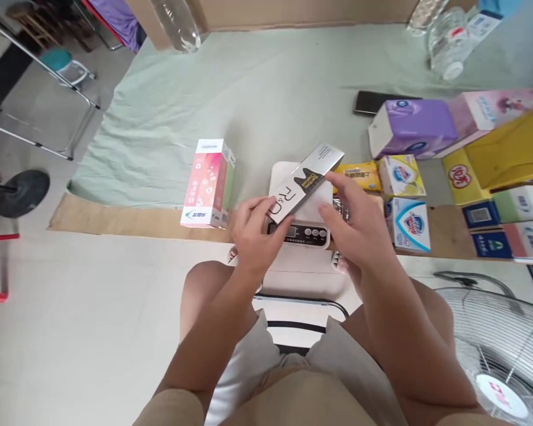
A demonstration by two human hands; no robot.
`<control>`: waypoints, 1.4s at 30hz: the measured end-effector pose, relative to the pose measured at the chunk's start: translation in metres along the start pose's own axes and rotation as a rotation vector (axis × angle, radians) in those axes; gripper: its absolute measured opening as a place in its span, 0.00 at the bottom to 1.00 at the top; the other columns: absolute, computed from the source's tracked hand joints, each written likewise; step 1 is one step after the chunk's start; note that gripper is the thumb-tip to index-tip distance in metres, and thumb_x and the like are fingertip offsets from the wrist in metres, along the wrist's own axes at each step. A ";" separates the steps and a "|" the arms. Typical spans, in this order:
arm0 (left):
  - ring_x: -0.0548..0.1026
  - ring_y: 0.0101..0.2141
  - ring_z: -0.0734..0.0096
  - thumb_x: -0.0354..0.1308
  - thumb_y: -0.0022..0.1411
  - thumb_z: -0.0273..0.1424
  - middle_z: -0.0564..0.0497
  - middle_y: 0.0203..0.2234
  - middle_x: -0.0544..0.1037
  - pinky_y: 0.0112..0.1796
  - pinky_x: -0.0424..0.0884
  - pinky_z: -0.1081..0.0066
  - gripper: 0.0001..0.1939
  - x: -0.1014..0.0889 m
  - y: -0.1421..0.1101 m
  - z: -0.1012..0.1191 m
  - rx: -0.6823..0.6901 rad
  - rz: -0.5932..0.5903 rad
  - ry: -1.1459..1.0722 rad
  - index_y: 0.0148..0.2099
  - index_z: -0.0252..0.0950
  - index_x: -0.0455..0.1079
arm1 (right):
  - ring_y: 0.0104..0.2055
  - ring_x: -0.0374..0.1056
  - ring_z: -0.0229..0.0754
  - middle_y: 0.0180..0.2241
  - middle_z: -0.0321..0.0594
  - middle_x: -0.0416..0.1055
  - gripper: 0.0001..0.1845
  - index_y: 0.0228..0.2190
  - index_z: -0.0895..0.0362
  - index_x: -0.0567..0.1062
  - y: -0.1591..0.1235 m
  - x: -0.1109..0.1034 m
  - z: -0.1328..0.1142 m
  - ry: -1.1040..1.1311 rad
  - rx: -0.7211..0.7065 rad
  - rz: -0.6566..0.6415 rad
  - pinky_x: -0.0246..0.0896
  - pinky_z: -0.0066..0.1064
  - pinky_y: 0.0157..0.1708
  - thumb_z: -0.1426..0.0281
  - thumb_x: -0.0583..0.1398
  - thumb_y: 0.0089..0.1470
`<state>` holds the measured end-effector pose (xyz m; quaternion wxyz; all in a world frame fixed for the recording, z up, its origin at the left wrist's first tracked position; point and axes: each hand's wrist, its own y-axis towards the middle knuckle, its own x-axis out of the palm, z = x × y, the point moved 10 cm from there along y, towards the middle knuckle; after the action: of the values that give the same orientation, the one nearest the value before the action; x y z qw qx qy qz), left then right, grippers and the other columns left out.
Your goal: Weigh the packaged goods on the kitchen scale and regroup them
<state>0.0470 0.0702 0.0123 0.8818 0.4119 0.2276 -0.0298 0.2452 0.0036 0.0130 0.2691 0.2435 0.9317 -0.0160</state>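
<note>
A long silver-grey box (pixel 305 181) with black lettering is held slanted just above a white kitchen scale (pixel 302 232). My left hand (pixel 254 232) grips the box's near end, fingers curled round it. My right hand (pixel 354 228) rests against the box's right side, fingers pressed on its edge. The scale stands at the near edge of a pale green cloth (pixel 249 100). A pink and green box (pixel 208 183) lies just left of the scale.
Right of the scale lie several packets: yellow soap (pixel 357 176), white soap boxes (pixel 406 201), purple tissue pack (pixel 413 127), pink box (pixel 493 112), yellow envelope (pixel 510 151). A phone (pixel 379 102) and plastic bottles (pixel 448 41) lie farther back. A fan (pixel 501 349) stands at lower right.
</note>
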 end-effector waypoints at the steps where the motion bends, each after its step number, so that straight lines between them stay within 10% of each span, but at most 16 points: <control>1: 0.82 0.43 0.66 0.71 0.65 0.38 0.47 0.43 0.79 0.43 0.81 0.67 0.17 0.002 -0.002 -0.001 -0.007 -0.003 0.012 0.53 0.39 0.77 | 0.69 0.69 0.58 0.64 0.48 0.74 0.29 0.61 0.53 0.72 0.002 0.004 -0.001 -0.013 -0.002 -0.011 0.62 0.61 0.71 0.60 0.61 0.59; 9: 0.77 0.56 0.50 0.62 0.67 0.51 0.37 0.55 0.74 0.55 0.78 0.52 0.33 0.006 -0.004 -0.008 -0.022 -0.072 0.023 0.65 0.36 0.65 | 0.63 0.73 0.57 0.59 0.50 0.76 0.24 0.57 0.52 0.72 0.003 0.001 0.002 -0.103 -0.010 0.089 0.68 0.58 0.63 0.61 0.61 0.60; 25: 0.84 0.53 0.54 0.66 0.68 0.40 0.42 0.50 0.86 0.53 0.79 0.57 0.21 0.018 -0.007 -0.013 -0.084 -0.166 0.027 0.59 0.37 0.73 | 0.65 0.73 0.60 0.62 0.46 0.76 0.27 0.60 0.49 0.74 -0.005 0.030 -0.008 -0.099 0.067 -0.111 0.70 0.62 0.64 0.60 0.61 0.61; 32: 0.85 0.49 0.55 0.69 0.66 0.42 0.45 0.45 0.86 0.50 0.79 0.58 0.24 -0.020 -0.007 -0.001 -0.026 0.186 -0.003 0.59 0.38 0.74 | 0.65 0.73 0.52 0.74 0.45 0.56 0.27 0.62 0.45 0.73 -0.011 0.060 -0.031 0.176 -0.014 -0.084 0.77 0.50 0.62 0.59 0.61 0.63; 42: 0.80 0.58 0.51 0.54 0.73 0.40 0.39 0.54 0.82 0.59 0.77 0.50 0.26 -0.077 -0.003 0.020 0.057 0.180 -0.008 0.68 0.36 0.65 | 0.63 0.72 0.55 0.54 0.47 0.77 0.15 0.47 0.48 0.80 0.009 0.085 -0.055 0.202 -0.079 0.084 0.81 0.42 0.42 0.59 0.59 0.64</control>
<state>-0.0147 0.0426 0.0539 0.8698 0.4555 0.1852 0.0416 0.1600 0.0578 0.0174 0.1837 0.2717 0.9430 0.0563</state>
